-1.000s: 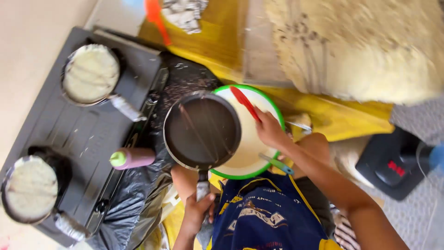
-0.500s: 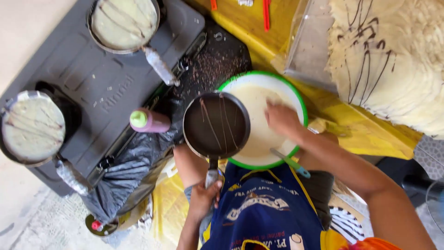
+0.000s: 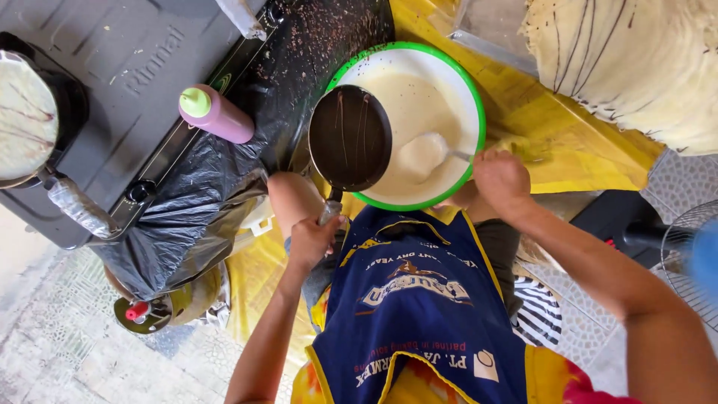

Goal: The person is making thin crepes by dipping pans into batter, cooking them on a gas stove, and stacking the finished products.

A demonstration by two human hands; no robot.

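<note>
My left hand (image 3: 313, 241) grips the handle of a small dark frying pan (image 3: 349, 137) streaked with thin lines, held over the left side of a green-rimmed white bowl (image 3: 471, 90) of pale batter. My right hand (image 3: 502, 178) holds a ladle (image 3: 422, 155) whose scoop rests in the batter. The bowl sits in front of my blue apron (image 3: 419, 299), on a yellow cloth.
A grey stove (image 3: 97, 82) lies at the left with a pan of pale crepe (image 3: 26, 120) on it. A pink squeeze bottle with green cap (image 3: 215, 114) stands on black plastic sheeting (image 3: 187, 209). A stack of crepes (image 3: 636, 60) lies at the top right. A fan (image 3: 684, 247) stands at the right.
The view has shifted closer toward the bowl. My right hand moved from above the bowl to its right rim and now holds the ladle in the batter. The pan stays over the bowl.
</note>
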